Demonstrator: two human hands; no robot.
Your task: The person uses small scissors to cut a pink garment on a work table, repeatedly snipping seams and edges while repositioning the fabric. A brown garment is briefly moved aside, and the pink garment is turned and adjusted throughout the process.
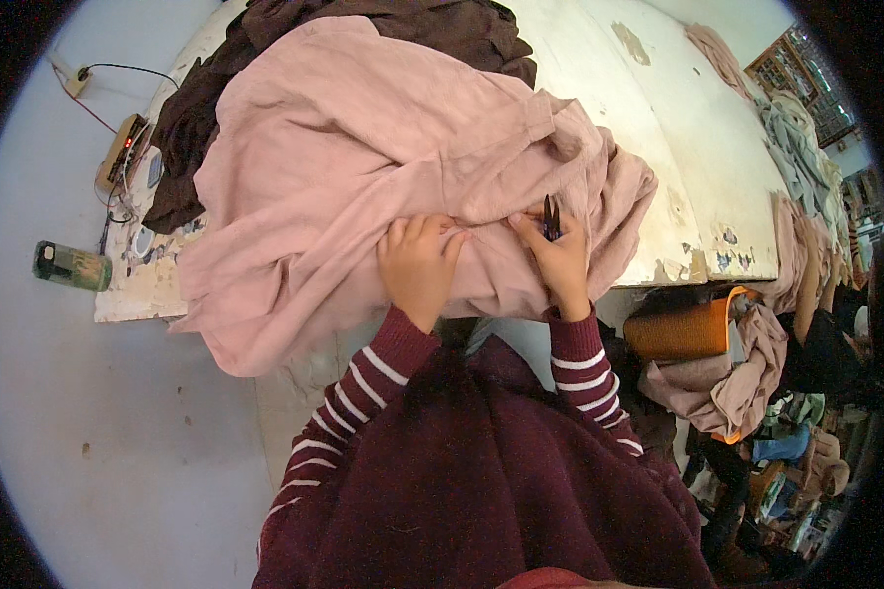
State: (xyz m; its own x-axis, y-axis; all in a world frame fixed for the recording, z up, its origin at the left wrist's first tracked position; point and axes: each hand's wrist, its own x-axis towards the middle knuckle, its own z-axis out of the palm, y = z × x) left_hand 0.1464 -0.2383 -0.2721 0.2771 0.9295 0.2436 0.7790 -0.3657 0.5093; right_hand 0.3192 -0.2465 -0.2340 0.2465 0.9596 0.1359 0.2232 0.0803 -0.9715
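A large pink cloth (314, 128) lies in loose folds over the table's near edge and hangs down at the front left. My left hand (417, 267) rests on it near the middle, fingers curled and thumb close to the forefinger, pinching a bit of the fabric. Farther right, my right hand (562, 263) holds small black thread snips (552, 220) in the palm, blades pointing away from me. Its thumb and forefinger also touch the pink cloth; whether they grip a fold I cannot tell.
Dark brown cloth (462, 34) is heaped behind the pink one. The worn white table (648, 147) reaches right. At left are a phone (72, 266) and a power box with wires (123, 147). An orange basket (678, 329) with pinkish cloth stands right; people work beyond.
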